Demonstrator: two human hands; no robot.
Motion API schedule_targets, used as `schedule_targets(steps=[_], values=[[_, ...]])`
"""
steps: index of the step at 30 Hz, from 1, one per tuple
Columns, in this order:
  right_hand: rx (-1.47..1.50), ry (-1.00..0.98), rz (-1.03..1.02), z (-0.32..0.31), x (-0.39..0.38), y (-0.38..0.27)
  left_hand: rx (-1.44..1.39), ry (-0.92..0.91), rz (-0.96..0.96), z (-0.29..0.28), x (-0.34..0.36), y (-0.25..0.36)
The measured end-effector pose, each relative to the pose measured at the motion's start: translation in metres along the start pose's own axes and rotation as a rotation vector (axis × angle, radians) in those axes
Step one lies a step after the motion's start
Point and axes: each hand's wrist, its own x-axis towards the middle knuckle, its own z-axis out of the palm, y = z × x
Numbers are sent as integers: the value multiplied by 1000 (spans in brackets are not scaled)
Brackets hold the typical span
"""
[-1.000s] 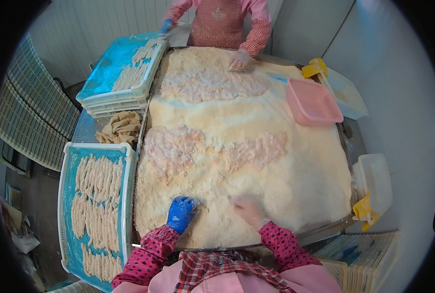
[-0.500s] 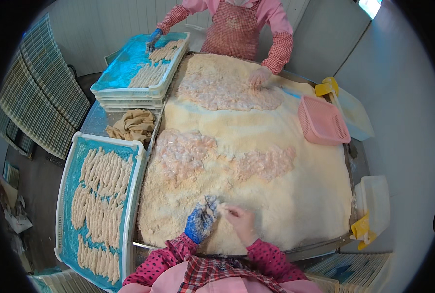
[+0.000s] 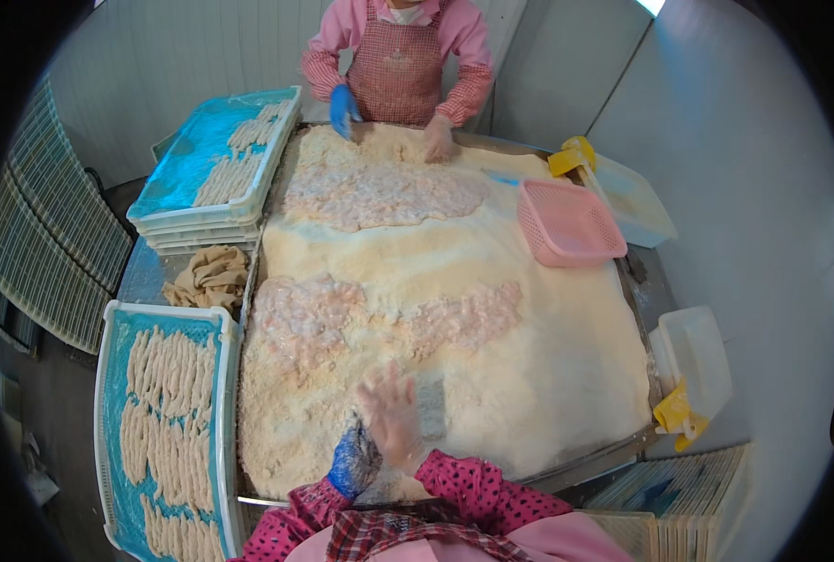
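Observation:
My right hand [image 3: 391,412], in a clear glove, lies with fingers spread on the pale breading crumbs [image 3: 548,393] near the front of the table. A grey strip of bare tabletop [image 3: 430,408] shows just beside it. My left hand [image 3: 356,461], in a crumb-coated blue glove, is close against its left side, fingers curled; what they hold, if anything, is hidden. Beyond my hands lie two heaps of wet pink raw meat, a left heap [image 3: 305,314] and a right heap [image 3: 469,318]. Rows of coated meat strips [image 3: 169,445] fill a blue-lined white tray [image 3: 231,403] to my left.
Across the table a co-worker [image 3: 396,70] has both gloved hands near a larger meat heap [image 3: 379,197]. Stacked trays [image 3: 248,211] and a crumpled cloth [image 3: 209,278] stand at left. A pink basket [image 3: 572,225] and white bins, one a near bin [image 3: 698,361], line the right side.
My right hand has gone from pinching near the left hand to lying spread on the crumbs, uncovering tabletop. My left hand has drawn nearer me. The co-worker's blue-gloved hand has left the stacked tray.

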Motion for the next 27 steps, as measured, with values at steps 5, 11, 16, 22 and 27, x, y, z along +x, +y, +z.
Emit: schedule_targets(steps=[5,11,16,22,27], values=[[306,-99,-325,5,-19,-29,-271,132,328,58,-2,7],[565,-57,-122,14,-10,0,-917,375,380,80,19,2],[11,-179,431,-11,6,58,-631,-60,-49,-48,-10,41],[-359,78,-133,-35,-10,216,-482,364,326,-79,-75,205],[-440,-153,20,-34,-5,208,379,1351,974,-190,-249,328]])
